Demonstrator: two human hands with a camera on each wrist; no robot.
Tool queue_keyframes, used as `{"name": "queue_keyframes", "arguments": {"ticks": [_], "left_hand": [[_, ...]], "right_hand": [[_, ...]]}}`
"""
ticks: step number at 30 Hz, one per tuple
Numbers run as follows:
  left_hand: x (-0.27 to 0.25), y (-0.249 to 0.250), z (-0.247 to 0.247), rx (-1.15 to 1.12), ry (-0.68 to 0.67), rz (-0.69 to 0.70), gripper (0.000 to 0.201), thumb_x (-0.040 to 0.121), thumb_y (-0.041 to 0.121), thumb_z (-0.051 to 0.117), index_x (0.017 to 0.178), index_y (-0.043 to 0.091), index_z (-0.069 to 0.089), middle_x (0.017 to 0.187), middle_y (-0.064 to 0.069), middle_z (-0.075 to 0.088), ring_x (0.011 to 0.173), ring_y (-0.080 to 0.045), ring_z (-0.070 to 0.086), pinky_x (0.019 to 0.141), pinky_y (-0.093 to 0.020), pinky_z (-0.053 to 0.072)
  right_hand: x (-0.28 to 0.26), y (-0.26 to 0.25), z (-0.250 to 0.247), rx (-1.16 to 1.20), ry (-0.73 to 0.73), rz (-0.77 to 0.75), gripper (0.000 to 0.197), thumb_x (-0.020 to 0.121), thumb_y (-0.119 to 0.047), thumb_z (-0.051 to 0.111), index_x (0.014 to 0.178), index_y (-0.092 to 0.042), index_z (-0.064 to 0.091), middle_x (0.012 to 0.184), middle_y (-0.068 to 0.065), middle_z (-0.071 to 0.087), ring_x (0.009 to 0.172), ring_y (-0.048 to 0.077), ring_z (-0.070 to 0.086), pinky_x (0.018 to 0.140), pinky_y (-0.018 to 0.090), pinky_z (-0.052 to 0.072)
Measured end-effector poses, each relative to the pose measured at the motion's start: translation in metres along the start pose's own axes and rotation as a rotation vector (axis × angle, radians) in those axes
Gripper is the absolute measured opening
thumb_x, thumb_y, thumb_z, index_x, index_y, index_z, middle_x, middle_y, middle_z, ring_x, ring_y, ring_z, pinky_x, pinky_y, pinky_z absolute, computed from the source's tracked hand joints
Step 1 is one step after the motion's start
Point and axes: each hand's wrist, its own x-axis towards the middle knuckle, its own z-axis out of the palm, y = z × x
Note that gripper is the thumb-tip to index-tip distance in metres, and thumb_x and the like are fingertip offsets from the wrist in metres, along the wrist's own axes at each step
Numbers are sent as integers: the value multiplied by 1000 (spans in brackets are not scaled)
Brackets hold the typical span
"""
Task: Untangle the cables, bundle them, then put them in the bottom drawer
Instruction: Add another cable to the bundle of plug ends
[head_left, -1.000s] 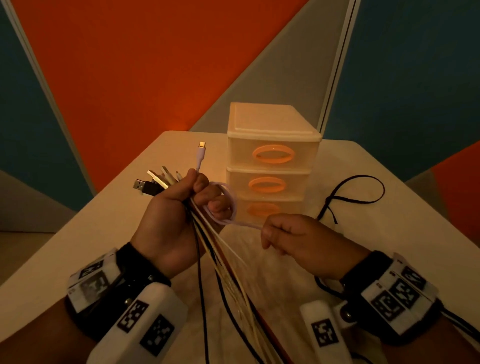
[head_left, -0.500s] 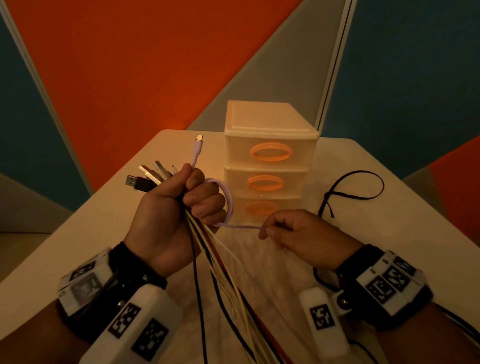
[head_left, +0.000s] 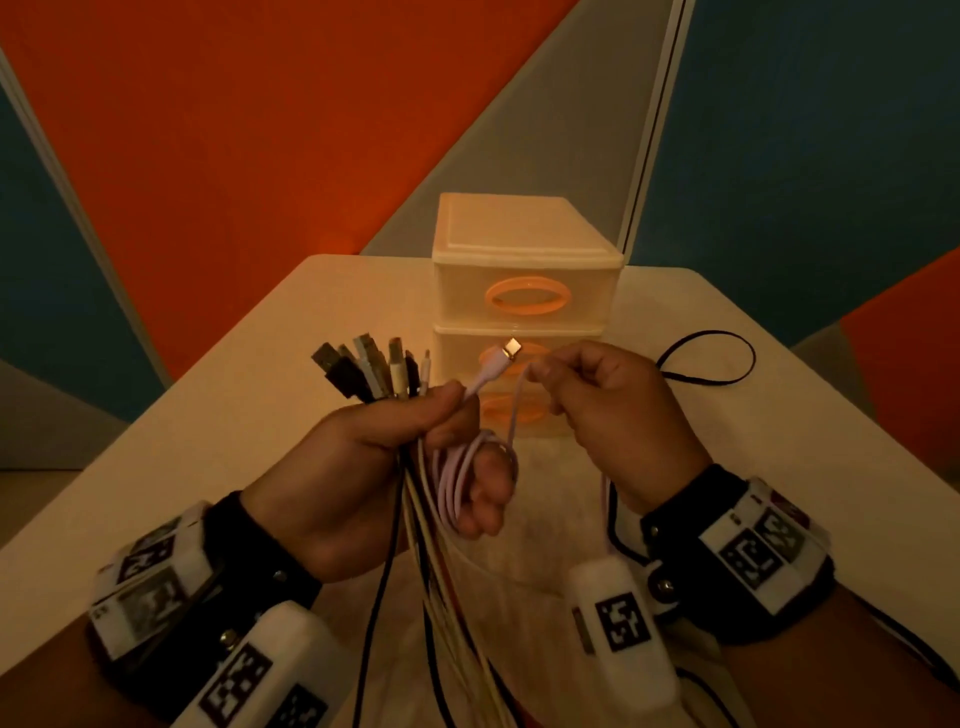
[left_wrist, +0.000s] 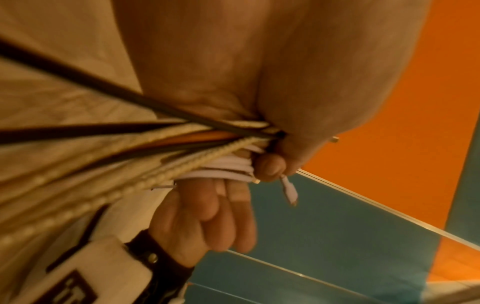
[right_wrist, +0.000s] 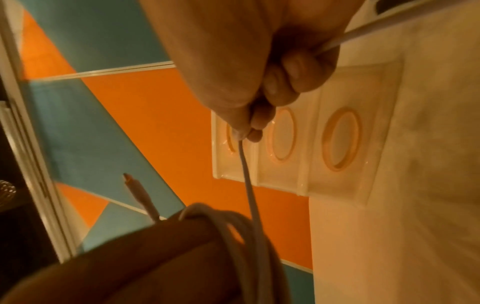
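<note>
My left hand (head_left: 395, 467) grips a bundle of cables (head_left: 374, 371) in a fist, plugs fanned upward and the cords (left_wrist: 130, 142) hanging down toward me. A pale pink cable (head_left: 457, 478) loops several times around the left fingers (right_wrist: 182, 246), its plug (head_left: 511, 347) sticking up. My right hand (head_left: 597, 400) pinches that pink cable (right_wrist: 246, 174) just right of the left hand, raised in front of the drawer unit (head_left: 524, 260). The unit is cream plastic with three orange-handled drawers, all closed; the bottom drawer (right_wrist: 342, 139) is partly hidden behind my hands in the head view.
A black strap (head_left: 711, 358) lies looped on the white table (head_left: 249, 405) right of the drawer unit. Orange, blue and grey wall panels stand behind the table. Black tracker wires trail from my right wrist.
My right hand has risen from low right of the left hand to beside the plugs, carrying the pink cable up and round the left fingers. More pink loops now sit on the left hand.
</note>
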Motion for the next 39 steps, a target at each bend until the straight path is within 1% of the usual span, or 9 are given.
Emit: {"name": "queue_keyframes", "arguments": {"ticks": [7,10,13,17,21,24,29,33,39], "left_hand": [[-3,2,2,4,-110,-95,28,105,26,46,81,12,39,127,-39,54,110,-46,60,99,-56,39],[-1,-3,3,-84,19,-89,26,102,22,50,80,8,48,107,-26,54,116,-43,53,111,-58,36],[4,1,3,-114,272,57,34,99,32,53,73,11,49,96,-18,42,94,-31,50,100,-47,48],[10,5,2,-289,475,251,35,99,36,45,72,14,45,103,-18,68,97,-31,71,92,-42,56],[10,4,-3,-364,478,267,36,103,35,42,72,16,43,70,1,39,61,-17,48,65,-26,45],[11,5,-3,-315,501,271,37,103,34,41,70,17,41,67,3,31,56,-15,38,56,-25,38],[8,7,-4,-302,481,284,40,105,35,39,68,19,39,67,4,26,57,-13,31,57,-25,31],[8,8,-4,-292,453,293,40,105,35,39,68,19,39,66,5,26,56,-12,31,57,-25,28],[6,10,-4,-312,409,311,39,105,35,38,68,20,39,65,6,27,55,-11,31,55,-24,30]], "right_hand": [[-9,-14,11,84,13,-117,10,92,-19,70,82,-19,75,67,-10,69,60,-3,60,58,11,46],[-13,-18,12,180,-26,-150,10,91,-12,70,84,-6,73,65,-12,68,59,-3,61,58,10,47],[-19,-22,9,134,-213,-277,8,89,-9,71,84,-11,76,74,-11,72,67,1,65,65,15,50],[-26,-16,9,-172,-529,-193,15,96,-19,66,83,-16,74,64,-15,65,60,2,60,65,17,48],[-20,-1,7,-414,-414,-133,46,90,-47,66,66,-9,64,65,1,62,56,7,54,59,24,44],[-21,0,6,-353,-463,-127,34,95,-36,63,75,-9,66,60,-7,52,56,3,48,56,18,38],[-20,0,0,-295,-557,-5,20,96,-31,62,82,-21,73,77,7,63,66,15,53,67,32,46],[-13,11,-4,-444,-424,-19,44,89,-52,66,67,-13,65,56,-8,54,54,2,49,62,30,45],[-13,14,-7,-346,-588,66,19,100,-26,56,93,-23,73,71,-16,62,66,-4,54,68,19,46]]}}
